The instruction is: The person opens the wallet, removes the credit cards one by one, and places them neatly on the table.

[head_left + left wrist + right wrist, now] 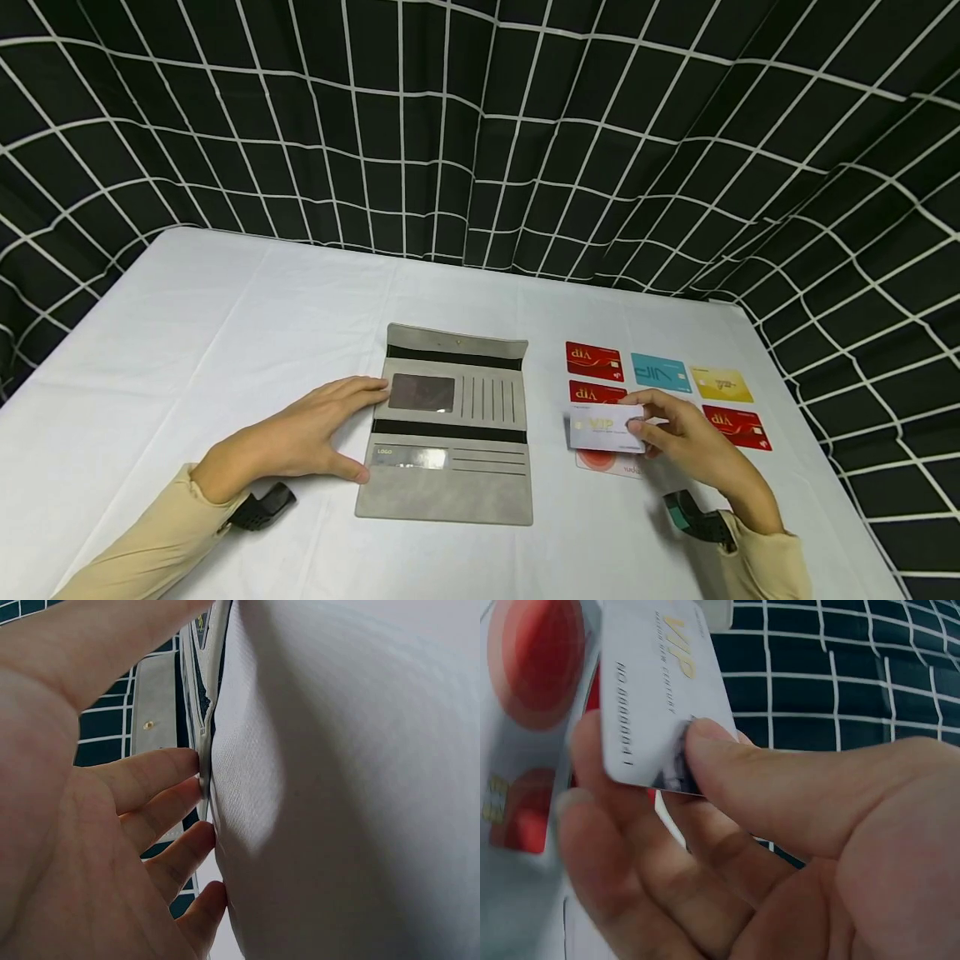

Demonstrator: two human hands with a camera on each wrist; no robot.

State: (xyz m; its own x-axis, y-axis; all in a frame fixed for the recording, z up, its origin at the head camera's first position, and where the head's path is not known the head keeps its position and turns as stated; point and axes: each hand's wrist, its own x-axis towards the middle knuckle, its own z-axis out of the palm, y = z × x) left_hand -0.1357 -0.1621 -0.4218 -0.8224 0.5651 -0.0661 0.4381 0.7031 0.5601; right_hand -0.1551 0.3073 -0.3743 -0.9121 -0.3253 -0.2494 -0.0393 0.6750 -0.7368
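Observation:
A grey trifold wallet (442, 498) lies unfolded on the white table, showing card slots, a dark window pocket (422, 392) and a clear pocket (408, 457) marked LOGO. My left hand (300, 433) rests along its left edge, thumb and fingers spread; the left wrist view shows extended fingertips (196, 832) right at that edge. My right hand (686, 442) pinches a white VIP card (600, 428) by its right end, thumb (712, 742) on the face and fingers behind. That card is held over a red VIP card (596, 391) and a white card with red circles (611, 464), partly hiding both.
Right of the wallet lie another red VIP card (594, 361), a blue card (661, 372), a yellow card (722, 384) and a further red card (737, 427). A black curtain with white grid lines (465, 150) hangs behind the table (225, 333).

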